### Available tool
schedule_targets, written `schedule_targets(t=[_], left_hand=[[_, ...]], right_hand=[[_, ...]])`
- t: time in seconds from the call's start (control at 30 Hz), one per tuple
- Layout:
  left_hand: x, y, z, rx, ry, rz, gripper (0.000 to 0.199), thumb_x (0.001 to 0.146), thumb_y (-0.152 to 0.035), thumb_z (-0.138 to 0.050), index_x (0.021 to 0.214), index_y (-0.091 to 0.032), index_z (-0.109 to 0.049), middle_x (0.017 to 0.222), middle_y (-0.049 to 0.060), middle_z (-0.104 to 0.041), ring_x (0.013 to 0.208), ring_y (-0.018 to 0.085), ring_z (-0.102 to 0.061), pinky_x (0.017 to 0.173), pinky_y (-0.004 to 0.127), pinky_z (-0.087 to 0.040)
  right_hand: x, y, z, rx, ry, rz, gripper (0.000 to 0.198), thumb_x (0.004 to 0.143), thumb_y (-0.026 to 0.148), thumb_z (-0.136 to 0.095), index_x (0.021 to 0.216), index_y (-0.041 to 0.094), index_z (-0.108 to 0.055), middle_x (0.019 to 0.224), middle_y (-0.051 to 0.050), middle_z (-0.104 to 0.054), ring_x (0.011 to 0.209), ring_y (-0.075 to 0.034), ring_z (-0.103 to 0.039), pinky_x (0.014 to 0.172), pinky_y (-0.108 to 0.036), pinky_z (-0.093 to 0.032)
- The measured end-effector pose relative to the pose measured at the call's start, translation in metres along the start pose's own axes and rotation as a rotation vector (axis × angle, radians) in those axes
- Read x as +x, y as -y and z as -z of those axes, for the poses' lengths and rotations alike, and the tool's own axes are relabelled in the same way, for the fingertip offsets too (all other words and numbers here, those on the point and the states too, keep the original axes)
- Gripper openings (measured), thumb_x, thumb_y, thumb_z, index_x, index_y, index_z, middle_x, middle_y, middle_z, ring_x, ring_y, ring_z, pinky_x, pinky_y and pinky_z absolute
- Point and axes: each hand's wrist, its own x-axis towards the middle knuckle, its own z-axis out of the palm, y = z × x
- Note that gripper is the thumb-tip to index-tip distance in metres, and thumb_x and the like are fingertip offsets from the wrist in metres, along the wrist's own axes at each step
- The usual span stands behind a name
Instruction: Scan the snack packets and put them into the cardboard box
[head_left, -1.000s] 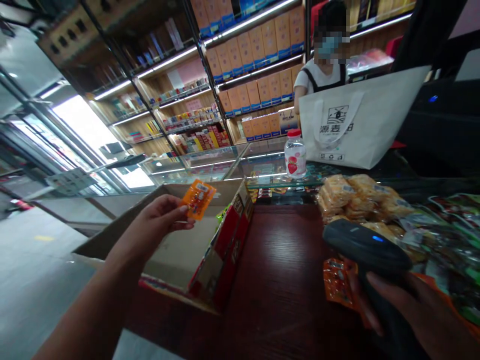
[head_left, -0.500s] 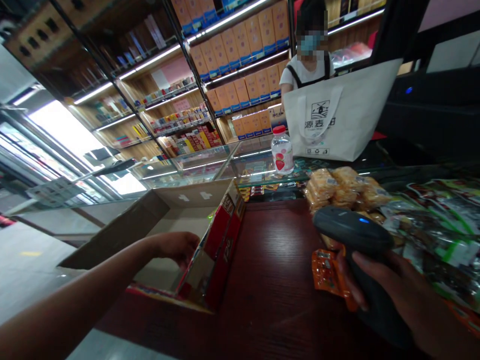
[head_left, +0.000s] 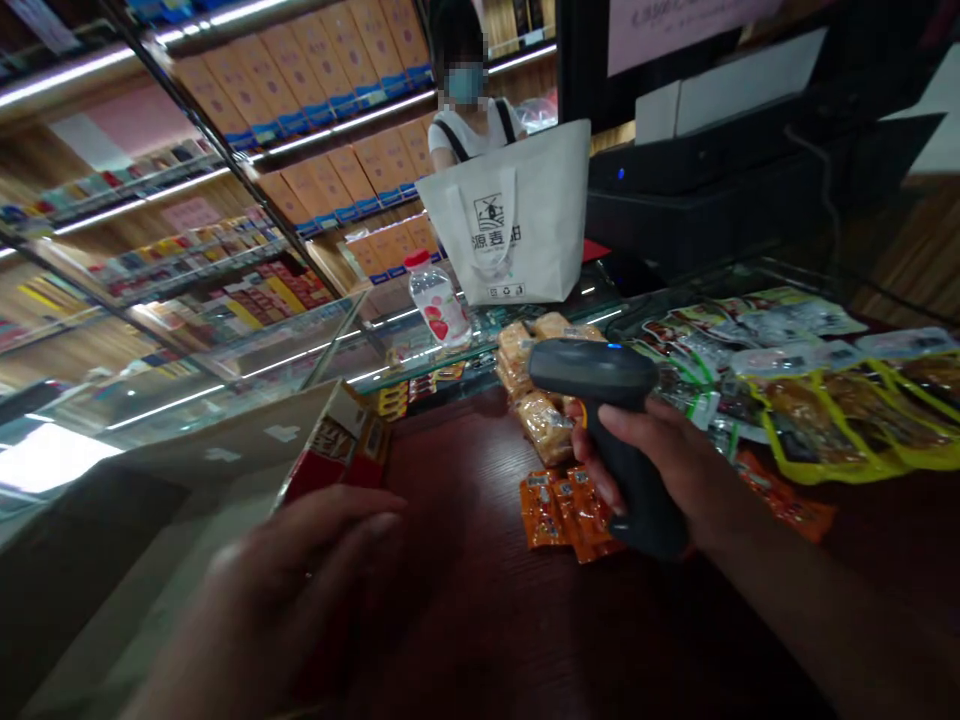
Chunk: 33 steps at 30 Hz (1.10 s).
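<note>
If the right hand (head_left: 686, 460), fingers clasping the scanner (head_left: 631, 485), dips, orange packets (head_left: 574, 512) may scatter; the left hand (head_left: 277, 575)'s blurred fingers I cannot tell.

1. Carton (head_left: 251, 460): left on desk (head_left: 457, 450); left hand (head_left: 277, 570) in view before its right wall.
2. Sachets (head_left: 559, 515): on desk, right of carton.
3. Barcode scanner (head_left: 630, 430): in right hand (head_left: 679, 455), right of sachets.
4. Wrapped bread packs (head_left: 541, 425): behind sachets.
5. Sealed food pouches (head_left: 817, 420): far right, beyond right hand.
6. Drink bottle (head_left: 439, 308): on glass display case (head_left: 300, 368), behind desk.
7. Tote bag (head_left: 525, 220): right of bottle; a person (head_left: 480, 135) behind.
8. Shelves (head_left: 187, 195): at back, boxes (head_left: 360, 175) on them.
</note>
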Motion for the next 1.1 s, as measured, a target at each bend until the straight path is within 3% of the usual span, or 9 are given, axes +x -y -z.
schedule_targets(t=[0.07,0.17,0.3,0.4,0.5,0.67,0.8,0.93,1.1], left_hand=[[0.007,-0.021,-0.050,-0.046,0.134,-0.076,0.022,0.090,-0.039,-0.058,0.086,-0.026,-0.075,0.090,0.005,-0.074,0.080,0.022,-0.069,0.072,0.029,-0.055],[0.023,-0.028,-0.117,-0.073,0.149,-0.012,0.026,0.087,-0.044,-0.062,0.089,-0.021,-0.073,0.092,0.010,-0.069,0.085,0.025,-0.066,0.076,0.036,-0.053],[0.033,-0.022,-0.156,-0.090,0.082,0.076,0.036,0.071,-0.054,-0.079,0.079,-0.021,-0.067,0.087,0.009,-0.065,0.086,0.029,-0.061,0.075,0.040,-0.047],[0.031,-0.022,-0.158,-0.165,0.031,0.085,0.030,0.067,-0.044,-0.082,0.072,-0.022,-0.063,0.083,0.007,-0.064,0.084,0.028,-0.058,0.074,0.038,-0.044],[0.028,-0.021,-0.155,-0.296,0.052,0.125,0.024,0.070,-0.038,-0.079,0.070,-0.022,-0.061,0.079,0.004,-0.064,0.077,0.023,-0.058,0.069,0.032,-0.043],[0.019,0.003,-0.146,-0.562,0.151,0.277,0.032,0.079,-0.048,-0.071,0.072,-0.022,-0.055,0.061,-0.003,-0.059,0.055,0.014,-0.052,0.052,0.024,-0.038],[0.014,0.033,-0.140,-0.696,0.056,0.341,0.038,0.084,-0.057,-0.064,0.084,-0.023,-0.047,0.056,-0.006,-0.060,0.044,0.013,-0.056,0.041,0.021,-0.038],[0.016,0.046,-0.138,-0.915,-0.054,0.399,0.044,0.080,-0.056,-0.070,0.088,-0.024,-0.041,0.067,-0.005,-0.066,0.055,0.018,-0.070,0.044,0.023,-0.051],[0.017,0.040,-0.136,-1.101,-0.102,0.385,0.037,0.081,-0.039,-0.075,0.090,-0.021,-0.044,0.085,0.001,-0.074,0.074,0.018,-0.076,0.062,0.026,-0.061]], right_hand=[[0.001,0.002,0.002,-0.013,0.005,0.007,0.030,0.095,0.041,-0.067,0.075,0.018,-0.067,0.056,0.001,-0.061,0.045,-0.012,-0.055,0.042,-0.016,-0.045],[0.004,0.003,0.003,-0.027,-0.021,-0.015,0.028,0.094,0.041,-0.066,0.078,0.018,-0.067,0.062,0.000,-0.064,0.044,-0.011,-0.054,0.041,-0.016,-0.045],[0.004,0.002,0.003,-0.047,-0.017,-0.030,0.024,0.092,0.042,-0.068,0.085,0.019,-0.068,0.068,0.000,-0.067,0.043,-0.011,-0.054,0.040,-0.018,-0.046],[0.004,0.001,0.002,-0.075,-0.002,-0.035,0.031,0.093,0.043,-0.065,0.073,0.019,-0.065,0.054,0.001,-0.059,0.043,-0.012,-0.053,0.041,-0.018,-0.045],[0.005,-0.002,0.002,-0.080,-0.007,-0.051,0.031,0.092,0.043,-0.066,0.072,0.019,-0.065,0.053,0.001,-0.060,0.042,-0.012,-0.052,0.040,-0.017,-0.043],[0.007,-0.008,0.001,-0.100,-0.018,-0.091,0.032,0.089,0.047,-0.068,0.073,0.019,-0.064,0.055,0.001,-0.060,0.042,-0.013,-0.054,0.041,-0.019,-0.045],[0.006,-0.012,-0.003,-0.106,-0.029,-0.123,0.031,0.086,0.047,-0.071,0.075,0.019,-0.063,0.067,0.000,-0.064,0.043,-0.011,-0.055,0.039,-0.019,-0.044],[0.002,-0.018,-0.007,-0.131,-0.011,-0.239,0.030,0.088,0.047,-0.072,0.087,0.019,-0.063,0.074,0.000,-0.066,0.043,-0.010,-0.054,0.039,-0.019,-0.045],[-0.007,-0.032,-0.009,-0.215,0.019,-0.353,0.034,0.088,0.048,-0.074,0.099,0.017,-0.064,0.078,-0.002,-0.068,0.046,-0.012,-0.058,0.039,-0.019,-0.047]])
